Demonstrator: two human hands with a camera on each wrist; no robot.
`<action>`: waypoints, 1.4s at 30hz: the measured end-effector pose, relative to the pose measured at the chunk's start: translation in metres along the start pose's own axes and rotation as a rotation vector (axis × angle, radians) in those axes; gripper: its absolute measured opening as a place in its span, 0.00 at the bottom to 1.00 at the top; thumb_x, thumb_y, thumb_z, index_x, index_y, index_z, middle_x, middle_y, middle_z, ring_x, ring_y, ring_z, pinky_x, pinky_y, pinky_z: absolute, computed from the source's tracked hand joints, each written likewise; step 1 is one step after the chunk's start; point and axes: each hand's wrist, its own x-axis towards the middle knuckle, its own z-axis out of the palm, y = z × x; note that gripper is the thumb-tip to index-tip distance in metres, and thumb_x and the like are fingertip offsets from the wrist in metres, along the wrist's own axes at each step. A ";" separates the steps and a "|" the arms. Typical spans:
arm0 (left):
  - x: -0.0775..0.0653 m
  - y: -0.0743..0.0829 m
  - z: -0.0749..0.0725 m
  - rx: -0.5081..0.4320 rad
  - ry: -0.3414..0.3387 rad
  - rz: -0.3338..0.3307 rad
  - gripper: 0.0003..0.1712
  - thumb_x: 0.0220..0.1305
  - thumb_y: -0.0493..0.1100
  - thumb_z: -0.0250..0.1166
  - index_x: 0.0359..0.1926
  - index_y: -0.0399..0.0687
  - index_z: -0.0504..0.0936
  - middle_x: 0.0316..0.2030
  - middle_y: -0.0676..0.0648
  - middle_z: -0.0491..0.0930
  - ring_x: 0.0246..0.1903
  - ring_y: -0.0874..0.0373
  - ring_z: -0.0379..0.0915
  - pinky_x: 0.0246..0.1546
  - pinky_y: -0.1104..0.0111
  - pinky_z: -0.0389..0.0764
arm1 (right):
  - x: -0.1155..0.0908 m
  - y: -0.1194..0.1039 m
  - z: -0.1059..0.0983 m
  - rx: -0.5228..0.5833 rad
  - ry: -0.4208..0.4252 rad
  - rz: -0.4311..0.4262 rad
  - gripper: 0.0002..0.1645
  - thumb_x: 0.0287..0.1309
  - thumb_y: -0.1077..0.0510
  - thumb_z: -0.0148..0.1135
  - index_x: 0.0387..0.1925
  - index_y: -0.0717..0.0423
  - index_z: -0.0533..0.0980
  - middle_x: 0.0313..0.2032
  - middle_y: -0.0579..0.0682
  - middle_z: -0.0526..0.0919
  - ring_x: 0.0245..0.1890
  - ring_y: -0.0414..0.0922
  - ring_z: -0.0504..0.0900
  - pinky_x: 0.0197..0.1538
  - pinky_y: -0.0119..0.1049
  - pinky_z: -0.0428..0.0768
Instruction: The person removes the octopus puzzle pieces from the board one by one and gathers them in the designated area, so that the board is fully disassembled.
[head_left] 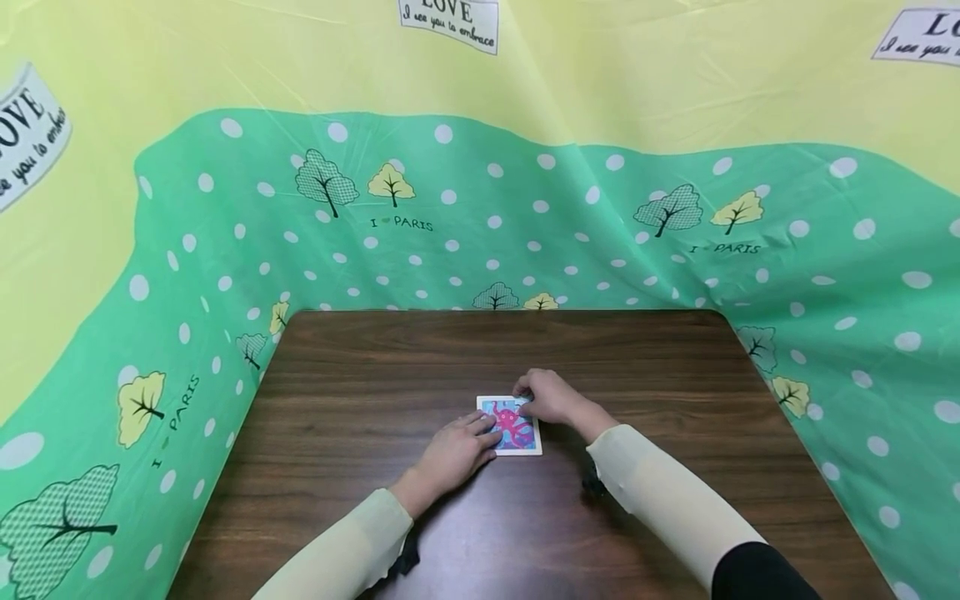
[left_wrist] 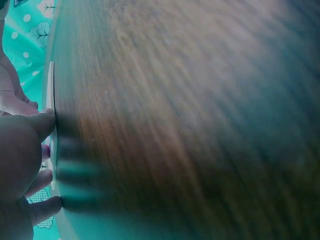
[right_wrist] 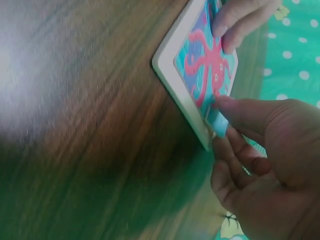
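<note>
A small octopus picture puzzle (head_left: 517, 432) with a white-rimmed tray (right_wrist: 176, 82) lies flat on the brown table. My left hand (head_left: 459, 450) rests on its left side, fingers extended over the picture and rim; in the left wrist view the left hand (left_wrist: 20, 155) touches the tray's edge. At the upper right corner, my right hand (head_left: 553, 397) pinches a light blue puzzle piece (right_wrist: 219, 122) between thumb and fingers. That piece looks tilted up from the tray in the right wrist view. The right hand's fingers partly hide its lower end.
The dark wood table (head_left: 360, 367) extends around the tray on every side. Behind it and along both sides hangs a green and yellow cloth (head_left: 420, 267) with dots and trees.
</note>
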 end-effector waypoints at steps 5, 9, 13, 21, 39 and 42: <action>0.000 0.001 -0.001 -0.004 -0.012 0.000 0.21 0.74 0.55 0.63 0.61 0.55 0.85 0.64 0.47 0.80 0.66 0.48 0.75 0.67 0.58 0.74 | -0.001 0.005 -0.004 0.033 -0.025 -0.004 0.12 0.60 0.60 0.74 0.46 0.54 0.87 0.43 0.49 0.86 0.44 0.45 0.83 0.51 0.44 0.83; 0.000 0.001 -0.001 0.006 -0.027 -0.009 0.22 0.74 0.55 0.62 0.62 0.56 0.84 0.65 0.48 0.79 0.66 0.48 0.75 0.68 0.58 0.74 | -0.002 0.008 -0.006 0.027 -0.033 -0.026 0.12 0.61 0.59 0.73 0.47 0.51 0.87 0.44 0.48 0.87 0.46 0.45 0.83 0.53 0.46 0.83; -0.001 0.001 -0.001 0.011 -0.025 -0.006 0.22 0.74 0.56 0.62 0.63 0.56 0.84 0.66 0.48 0.79 0.67 0.48 0.74 0.67 0.57 0.74 | -0.002 0.010 -0.006 0.054 -0.022 -0.031 0.10 0.62 0.61 0.72 0.45 0.50 0.87 0.41 0.47 0.87 0.43 0.44 0.83 0.51 0.46 0.83; -0.003 0.000 0.002 0.020 -0.040 -0.003 0.23 0.76 0.57 0.59 0.65 0.58 0.82 0.68 0.49 0.76 0.68 0.48 0.73 0.68 0.57 0.74 | -0.006 0.016 -0.009 0.119 -0.001 -0.027 0.06 0.63 0.61 0.70 0.41 0.49 0.85 0.34 0.42 0.82 0.36 0.40 0.77 0.44 0.39 0.80; -0.008 0.001 0.000 -0.032 -0.091 -0.056 0.25 0.77 0.58 0.56 0.70 0.63 0.77 0.72 0.52 0.72 0.71 0.43 0.69 0.64 0.40 0.74 | -0.045 0.059 -0.044 0.243 0.025 -0.012 0.05 0.67 0.62 0.66 0.41 0.51 0.85 0.34 0.44 0.85 0.33 0.41 0.82 0.36 0.36 0.82; -0.008 0.000 0.000 -0.034 -0.098 -0.056 0.25 0.77 0.58 0.56 0.70 0.64 0.77 0.72 0.52 0.72 0.70 0.41 0.69 0.64 0.41 0.74 | -0.051 0.071 -0.048 0.230 0.047 -0.007 0.05 0.66 0.63 0.67 0.41 0.52 0.86 0.34 0.45 0.86 0.34 0.41 0.82 0.37 0.36 0.81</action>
